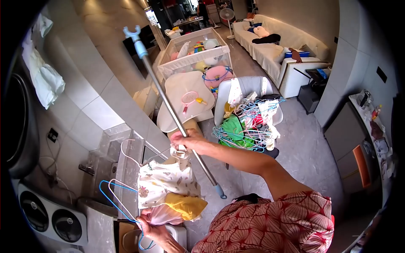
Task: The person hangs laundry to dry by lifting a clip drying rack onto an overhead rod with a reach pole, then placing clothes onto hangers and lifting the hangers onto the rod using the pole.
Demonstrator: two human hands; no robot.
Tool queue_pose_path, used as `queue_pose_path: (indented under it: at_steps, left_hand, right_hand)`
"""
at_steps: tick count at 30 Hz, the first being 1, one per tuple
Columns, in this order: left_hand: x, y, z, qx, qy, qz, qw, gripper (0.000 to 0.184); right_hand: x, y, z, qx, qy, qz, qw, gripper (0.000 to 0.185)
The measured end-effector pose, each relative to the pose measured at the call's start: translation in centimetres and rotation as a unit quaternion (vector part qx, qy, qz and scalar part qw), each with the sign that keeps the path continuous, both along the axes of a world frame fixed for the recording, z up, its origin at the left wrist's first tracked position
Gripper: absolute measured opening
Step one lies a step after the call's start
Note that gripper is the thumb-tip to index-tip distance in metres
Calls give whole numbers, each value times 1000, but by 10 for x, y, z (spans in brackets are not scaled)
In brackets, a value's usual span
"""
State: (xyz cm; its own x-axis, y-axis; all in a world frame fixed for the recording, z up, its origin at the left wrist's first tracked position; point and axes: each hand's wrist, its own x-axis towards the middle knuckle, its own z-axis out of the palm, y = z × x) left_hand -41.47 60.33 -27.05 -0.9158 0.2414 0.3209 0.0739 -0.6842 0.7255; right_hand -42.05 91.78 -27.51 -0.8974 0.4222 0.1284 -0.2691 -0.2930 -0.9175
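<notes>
My right hand (pixel 190 140) is closed around a silver clothes pole (pixel 162 95) with a light blue forked tip, slanting from upper left to lower right. Just below that hand hangs a white garment (pixel 168 177) with a small print; whether the fingers also touch its top is unclear. My left hand (pixel 149 230), low in the view, grips clothes hangers (pixel 120 198), one blue and one pale pink. Beside them hang a yellow garment (pixel 185 205) and a pale pink garment (pixel 162 215).
A grey chair (pixel 226 95) holds a heap of hangers (pixel 253 122) and clothes. Behind stand a beige table (pixel 177 84) with a toy racket (pixel 188 101), and a playpen (pixel 185 67) of toys. A sofa (pixel 270 52) lines the far right. A sink counter (pixel 124 156) is at left.
</notes>
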Motion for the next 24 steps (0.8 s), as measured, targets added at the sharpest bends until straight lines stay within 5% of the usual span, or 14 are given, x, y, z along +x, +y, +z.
queue_pose_path:
  at_steps: [3,7,10,16,24]
  left_hand:
    - [-2,-4,-1,1,-19,-2,1000,31]
    - [0,6,8,11,-27,-13,999,33]
    - [-4,-2,0,12,-40,-13,999,34]
    - [1,5,3,29,-47,-16,998,36]
    - [7,2,-3,21,-44,3,999,36]
  right_hand:
    - [21,5,9,-119,19,59,991,36]
    - [29,16,19,-45,17,66,997,46]
    - [31,13,9,-148,18,63,987,50]
    - [22,4,-37,-13,7,11,1000,36]
    - [27,5,4,61,-54,21,996,28]
